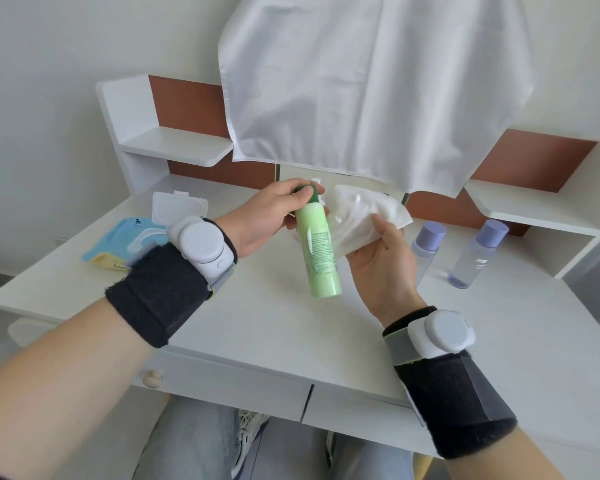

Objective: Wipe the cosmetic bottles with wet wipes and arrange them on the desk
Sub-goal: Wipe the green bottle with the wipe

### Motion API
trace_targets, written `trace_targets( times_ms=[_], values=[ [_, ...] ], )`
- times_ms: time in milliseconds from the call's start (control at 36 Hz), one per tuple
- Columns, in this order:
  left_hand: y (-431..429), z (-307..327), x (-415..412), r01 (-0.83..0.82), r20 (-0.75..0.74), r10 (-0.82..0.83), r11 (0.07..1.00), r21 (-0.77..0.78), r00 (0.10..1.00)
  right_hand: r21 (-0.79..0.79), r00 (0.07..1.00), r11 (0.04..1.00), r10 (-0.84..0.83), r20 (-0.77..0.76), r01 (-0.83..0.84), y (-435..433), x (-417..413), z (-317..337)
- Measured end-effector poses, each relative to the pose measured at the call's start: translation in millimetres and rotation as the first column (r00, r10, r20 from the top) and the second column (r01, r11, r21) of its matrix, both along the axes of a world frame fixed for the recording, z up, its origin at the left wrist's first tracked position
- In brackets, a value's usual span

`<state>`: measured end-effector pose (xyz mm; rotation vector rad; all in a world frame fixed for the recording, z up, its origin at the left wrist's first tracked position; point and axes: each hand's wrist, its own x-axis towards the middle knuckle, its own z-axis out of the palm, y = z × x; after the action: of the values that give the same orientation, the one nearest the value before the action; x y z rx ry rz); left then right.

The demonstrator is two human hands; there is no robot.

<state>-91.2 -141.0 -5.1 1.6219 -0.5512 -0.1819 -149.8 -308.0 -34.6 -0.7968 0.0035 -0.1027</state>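
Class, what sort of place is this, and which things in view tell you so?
Probably a home dressing table: a white desk with shelves and drawers, a cloth over what may be a mirror, two purple-capped bottles, and a green bottle held beside a wipe.

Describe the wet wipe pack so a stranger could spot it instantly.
Start at the white desk and look to its left side. The wet wipe pack lies flat there, the only blue-and-yellow packet, its white lid flipped open.

Left hand (pixel 264 216) gripping green bottle (pixel 319 251) by cap, right hand (pixel 381 261) holding wet wipe (pixel 361 209)
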Motion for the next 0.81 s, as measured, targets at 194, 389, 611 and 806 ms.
trace_targets(
  times_ms=[194, 389, 611, 806],
  values=[
    [-5.9, -4.5, 2.1, -0.028, -0.014, 0.029, 0.999, 0.016, 0.999, 0.019, 1.000, 1.000, 0.020, 0.023, -0.020, -0.1, -1.1, 1.6],
    [-11.5, -5.6, 1.0, -0.006, -0.051, 0.005, 1.000, -0.020, 0.999, 0.035, 0.998, 0.999, -0.022, -0.059, 0.024, -1.9, 0.4, 1.7],
    [-15.5, -4.5, 4.7, -0.052, -0.076, 0.056, 0.997, 0.052, 0.995, -0.076, 0.994, 0.993, -0.090, -0.059, 0.086, 3.5, -4.8, 4.8],
    [-6.5, -0.1, 11.5, -0.113, -0.148, 0.102, 0.992, -0.064, 0.984, -0.156, 0.995, 0.986, -0.075, -0.062, 0.065, 3.3, -2.5, 2.8]
  ],
)
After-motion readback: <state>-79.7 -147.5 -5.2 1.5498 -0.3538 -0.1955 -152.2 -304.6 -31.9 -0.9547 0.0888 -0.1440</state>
